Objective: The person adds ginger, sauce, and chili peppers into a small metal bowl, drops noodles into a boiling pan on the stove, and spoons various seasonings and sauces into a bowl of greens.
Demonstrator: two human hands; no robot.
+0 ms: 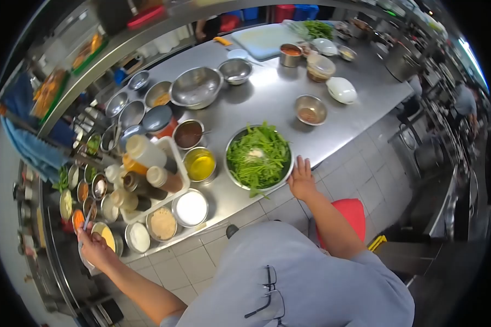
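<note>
At the left end of the counter, my left hand point(95, 249) is closed around the thin metal handle of what looks like a spoon point(87, 217). It is beside a tub with yellow contents point(105, 238) and a small container with orange contents point(78, 219). My right hand point(302, 180) has its fingers stretched out at the counter's front edge, against the right side of a metal bowl point(233, 175). Leafy greens point(262, 150) fill that bowl, with a small pale heap point(255, 155) on top.
A white bin of squeeze bottles point(183, 163) stands left of the greens, near pots of yellow oil point(200, 165), white powder point(191, 207) and brown sauce point(189, 134). Metal bowls point(196, 90) and a cutting board point(264, 42) lie farther back. A red stool point(343, 220) is below my right arm.
</note>
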